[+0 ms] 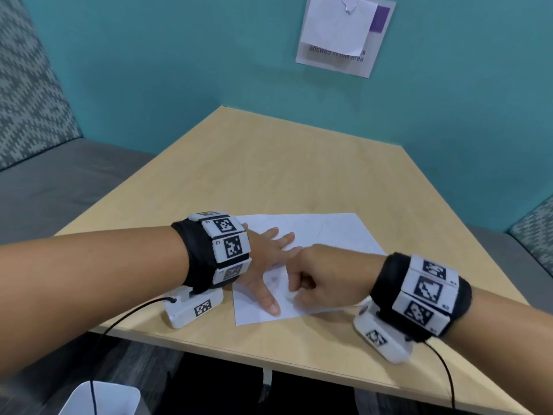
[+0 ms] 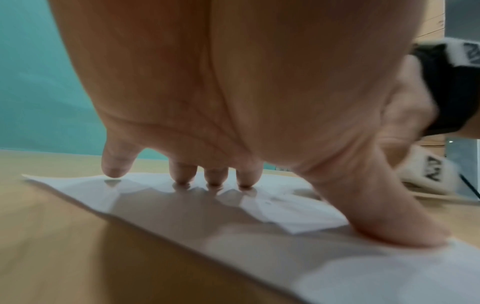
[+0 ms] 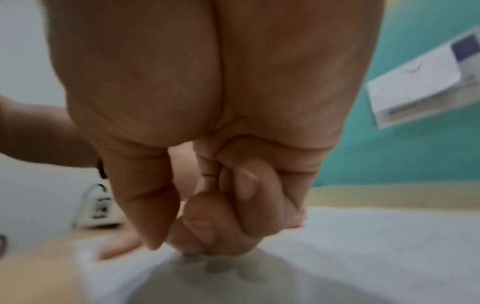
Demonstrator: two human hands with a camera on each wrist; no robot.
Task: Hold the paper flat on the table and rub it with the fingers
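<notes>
Paper (image 1: 329, 232), left hand (image 1: 266, 262) spread flat pressing it, right hand (image 1: 326, 277) curled, grip contents unclear

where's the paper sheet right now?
Head view: the white paper sheet lies flat on the wooden table near its front edge, under the spread left hand and the curled right hand.

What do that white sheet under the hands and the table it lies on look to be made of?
The sheet looks like thin matte paper: in the left wrist view it buckles into soft creases around the left hand's pressing fingertips. The table shows pale, faint wood grain with a smooth, low sheen; it is probably laminate or veneer, though the pictures cannot settle which.
</notes>
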